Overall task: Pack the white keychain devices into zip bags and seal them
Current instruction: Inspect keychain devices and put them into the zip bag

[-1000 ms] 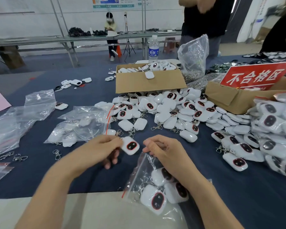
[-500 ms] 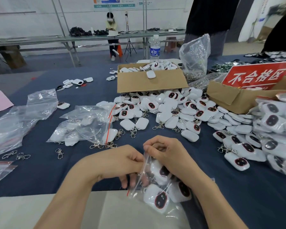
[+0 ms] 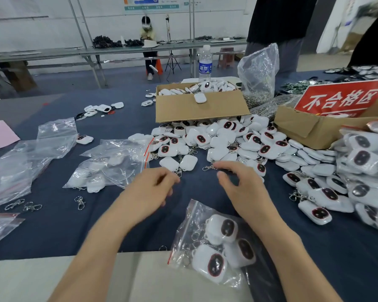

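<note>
A clear zip bag [image 3: 196, 219] with a red seal strip lies at the table's near edge, between my forearms, with several white keychain devices [image 3: 224, 228] inside. Nothing touches it. My left hand [image 3: 150, 190] hovers above the blue cloth, fingers loosely curled, empty. My right hand [image 3: 238, 184] reaches toward the big pile of loose white devices [image 3: 225, 144], fingers spread and empty. Two face-down devices [image 3: 179, 163] lie just beyond my fingertips.
Filled zip bags [image 3: 109, 166] and empty bags [image 3: 20, 162] lie at the left. A cardboard box [image 3: 196, 107] of devices stands behind the pile, a second box with a red sign [image 3: 340, 99] at the right, packed bags [image 3: 367, 162] at far right. Loose metal clasps [image 3: 80, 201] lie on the cloth.
A second ago my left hand held a device; it went into the bag, which my right hand held open. Now both hands have let go and moved forward toward the pile.
</note>
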`<state>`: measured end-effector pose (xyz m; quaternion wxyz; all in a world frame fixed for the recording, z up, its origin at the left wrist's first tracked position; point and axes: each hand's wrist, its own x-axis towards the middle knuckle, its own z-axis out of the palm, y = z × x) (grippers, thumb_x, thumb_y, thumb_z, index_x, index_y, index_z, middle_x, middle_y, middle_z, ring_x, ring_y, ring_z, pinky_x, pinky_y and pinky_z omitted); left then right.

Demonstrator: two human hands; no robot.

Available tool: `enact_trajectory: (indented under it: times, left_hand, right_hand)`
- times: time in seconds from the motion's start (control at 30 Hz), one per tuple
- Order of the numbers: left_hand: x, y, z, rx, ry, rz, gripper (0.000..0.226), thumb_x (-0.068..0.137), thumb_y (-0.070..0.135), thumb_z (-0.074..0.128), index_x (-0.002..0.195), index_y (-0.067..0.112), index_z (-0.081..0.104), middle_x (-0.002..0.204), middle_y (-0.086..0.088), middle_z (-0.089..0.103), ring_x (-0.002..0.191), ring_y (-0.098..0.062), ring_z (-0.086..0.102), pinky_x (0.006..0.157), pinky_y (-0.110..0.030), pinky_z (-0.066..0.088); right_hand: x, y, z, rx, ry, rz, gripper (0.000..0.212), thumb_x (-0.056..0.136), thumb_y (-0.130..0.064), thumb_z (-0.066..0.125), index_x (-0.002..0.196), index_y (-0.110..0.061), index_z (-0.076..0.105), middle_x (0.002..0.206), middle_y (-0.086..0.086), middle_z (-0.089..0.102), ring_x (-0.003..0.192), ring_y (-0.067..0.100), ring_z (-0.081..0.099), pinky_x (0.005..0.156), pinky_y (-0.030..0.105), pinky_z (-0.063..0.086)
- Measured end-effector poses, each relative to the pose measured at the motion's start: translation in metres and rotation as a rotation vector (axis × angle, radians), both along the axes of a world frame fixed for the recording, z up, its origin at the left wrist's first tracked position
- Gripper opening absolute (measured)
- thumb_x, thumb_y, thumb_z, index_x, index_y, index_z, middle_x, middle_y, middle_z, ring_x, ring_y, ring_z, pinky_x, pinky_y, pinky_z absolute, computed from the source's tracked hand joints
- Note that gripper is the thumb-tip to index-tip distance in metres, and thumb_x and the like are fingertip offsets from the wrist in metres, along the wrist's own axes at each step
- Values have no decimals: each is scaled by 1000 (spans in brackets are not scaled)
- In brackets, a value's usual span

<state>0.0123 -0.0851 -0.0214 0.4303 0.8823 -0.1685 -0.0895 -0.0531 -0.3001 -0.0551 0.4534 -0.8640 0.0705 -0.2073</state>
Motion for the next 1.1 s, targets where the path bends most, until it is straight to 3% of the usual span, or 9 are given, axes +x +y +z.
enact_trajectory:
  times: [0.07,0.13,0.2,0.33,0.53,0.67,0.8,0.9,1.1]
  left_hand:
    - [-4,-17,-13,-69,-109,78,22,102,29,53,87,29,68,65,20,63,53,-1,54,55,-19,41]
    - [-12,-29,-29,-12,-168,86,20,103,33,51,93,32,68,68,19,63,66,0,59,64,-22,43]
    - [-18,-33,-41,141,-273,110,20,103,37,47,101,35,67,67,16,58,78,-10,61,70,-31,45]
    - [-18,-33,-44,136,-310,124,21,102,40,46,102,37,67,65,16,57,77,-13,60,69,-32,44]
    - [-17,-32,-44,123,-308,135,22,103,40,45,103,39,67,70,17,63,75,-8,60,72,-32,46]
    - [-16,-32,-46,126,-320,126,23,102,43,44,102,40,67,68,18,63,69,-2,57,67,-29,44]
    - [-12,-33,-43,-423,-70,110,24,105,32,49,99,30,72,73,14,67,57,-3,54,57,-19,45]
    - [-11,-31,-34,-799,237,78,27,104,36,53,105,23,76,88,1,72,68,-12,62,54,-22,50]
    - [-9,-31,-39,-722,284,-158,33,93,44,64,117,24,74,98,-5,71,79,-10,63,68,-22,53]
  right_hand:
    - [0,-7,-6,-324,172,-144,40,102,-34,52,143,-33,51,159,-4,35,150,14,21,123,37,20]
    - [-1,-10,-11,-417,350,-167,51,104,-41,45,153,-30,36,167,4,13,155,24,2,126,46,7]
    - [-4,-11,-12,-388,362,-168,48,103,-42,47,150,-30,40,165,6,18,152,26,9,124,47,13]
    - [-5,-10,-8,-312,182,-264,29,100,-31,57,128,-25,56,135,2,49,123,23,36,103,43,39]
    - [-8,-12,-8,-282,239,-298,41,101,-24,57,141,-20,50,148,8,34,132,30,32,102,41,41]
    - [-8,-11,-7,-218,157,-263,33,100,-26,58,133,-24,56,140,1,42,121,19,42,85,23,35]
    - [-5,-3,5,172,19,-67,32,93,-27,68,122,-39,60,119,-17,59,106,-9,56,80,5,42]
    - [-2,16,10,290,-25,150,37,88,-22,74,116,-43,62,109,-17,68,107,-3,63,97,22,51]
    - [2,29,3,294,-30,362,56,85,-8,77,126,-42,59,118,-15,70,119,8,63,106,37,49]
